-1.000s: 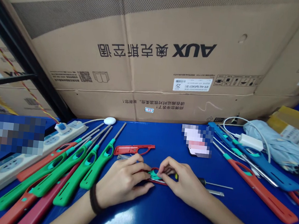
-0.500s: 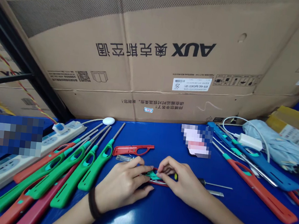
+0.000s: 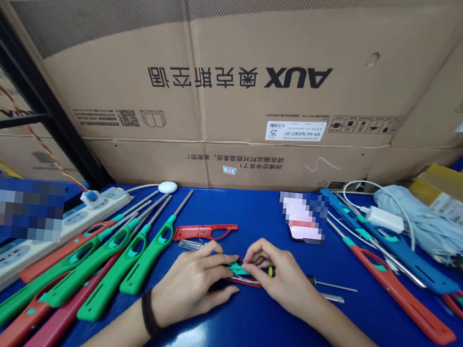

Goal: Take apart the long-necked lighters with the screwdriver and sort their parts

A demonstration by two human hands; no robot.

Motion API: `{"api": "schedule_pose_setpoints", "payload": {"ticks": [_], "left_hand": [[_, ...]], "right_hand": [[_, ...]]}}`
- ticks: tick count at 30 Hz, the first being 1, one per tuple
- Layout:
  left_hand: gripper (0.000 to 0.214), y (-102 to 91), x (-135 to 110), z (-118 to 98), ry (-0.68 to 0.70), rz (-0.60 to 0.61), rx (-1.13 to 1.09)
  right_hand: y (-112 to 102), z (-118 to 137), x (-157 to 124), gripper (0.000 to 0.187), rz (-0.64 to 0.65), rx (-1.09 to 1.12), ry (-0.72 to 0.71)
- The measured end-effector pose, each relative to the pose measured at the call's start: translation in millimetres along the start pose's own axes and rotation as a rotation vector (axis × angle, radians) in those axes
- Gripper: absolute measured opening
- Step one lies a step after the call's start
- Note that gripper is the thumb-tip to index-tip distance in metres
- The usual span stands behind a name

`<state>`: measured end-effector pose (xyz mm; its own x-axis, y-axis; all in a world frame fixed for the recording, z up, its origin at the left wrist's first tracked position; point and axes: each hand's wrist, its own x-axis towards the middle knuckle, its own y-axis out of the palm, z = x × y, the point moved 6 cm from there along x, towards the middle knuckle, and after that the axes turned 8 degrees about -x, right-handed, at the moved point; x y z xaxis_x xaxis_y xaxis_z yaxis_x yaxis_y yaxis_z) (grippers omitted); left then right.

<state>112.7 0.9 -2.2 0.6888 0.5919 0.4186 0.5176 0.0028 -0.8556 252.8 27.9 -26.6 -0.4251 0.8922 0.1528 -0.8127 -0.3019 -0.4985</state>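
Between my hands lies an opened red gas lighter (image 3: pixel 247 280), the long-nosed kind, with a thin white wire along it. My left hand (image 3: pixel 193 277) steadies its left end, fingers bent over it and thumb on the near side. At the lighter's middle sits a teal trigger (image 3: pixel 238 268), partly covered by fingers. My right hand (image 3: pixel 281 272) pinches at the trigger's right edge with thumb and forefinger. Behind my left hand lie the other red casing half (image 3: pixel 204 231) and a clear fuel tank (image 3: pixel 190 245). A screwdriver (image 3: pixel 337 287) and a metal tube (image 3: pixel 333 298) extend from behind my right wrist.
Several long lighters (image 3: pixel 148 258) in green and red fan out at left beside a white power strip (image 3: pixel 11 255). At right are an orange lighter (image 3: pixel 404 294), blue lighters (image 3: pixel 431 274), a white adapter (image 3: pixel 384 218) and a phone (image 3: pixel 301 219). A large cardboard box (image 3: pixel 222 106) stands behind.
My right hand's fingertips have shifted slightly at the trigger, and my left fingers have moved a little. The whole view has drifted very slightly; the other things lie as before.
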Motion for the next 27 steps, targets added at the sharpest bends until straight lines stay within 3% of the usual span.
{"api": "schedule_pose_setpoints", "payload": {"ticks": [20, 27], "left_hand": [[0.004, 6.3, 1.4, 12.9, -0.178, -0.025, -0.189], [0.009, 4.2, 0.4, 7.4, -0.059, 0.012, -0.105]], "right_hand": [[-4.0, 3.7, 0.6, 0.007, -0.007, -0.022, -0.024], [-1.8, 4.3, -0.8, 0.006, -0.001, -0.076, -0.044]]}}
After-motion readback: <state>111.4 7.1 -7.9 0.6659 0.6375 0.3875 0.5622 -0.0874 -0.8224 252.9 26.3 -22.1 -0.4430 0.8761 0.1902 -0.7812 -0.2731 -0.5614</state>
